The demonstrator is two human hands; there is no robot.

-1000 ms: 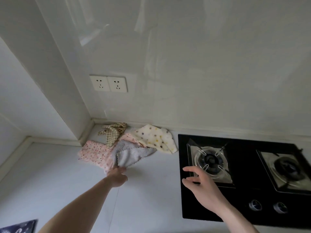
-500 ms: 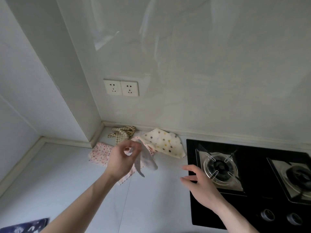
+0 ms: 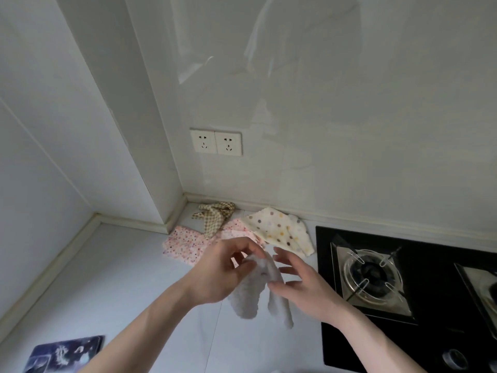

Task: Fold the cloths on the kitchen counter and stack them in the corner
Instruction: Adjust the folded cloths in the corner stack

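Pinching grey cloth [image 3: 258, 292]: left hand [image 3: 217, 275]; right hand [image 3: 301, 286] (fingers spread) seemingly touching it

Pale counter [image 3: 129, 267] bears crumpled cloths [image 3: 279, 234], black hob [image 3: 403, 297].

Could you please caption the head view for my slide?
Left hand lifts a grey cloth above the counter; right hand reaches for it.

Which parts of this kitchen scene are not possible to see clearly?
Head view:
- Grey cloth: its top is covered by the left hand; the right hand covers one edge.
- Pink cloth: partly under the checked cloth and the hands.
- Second burner: cut by the right edge.
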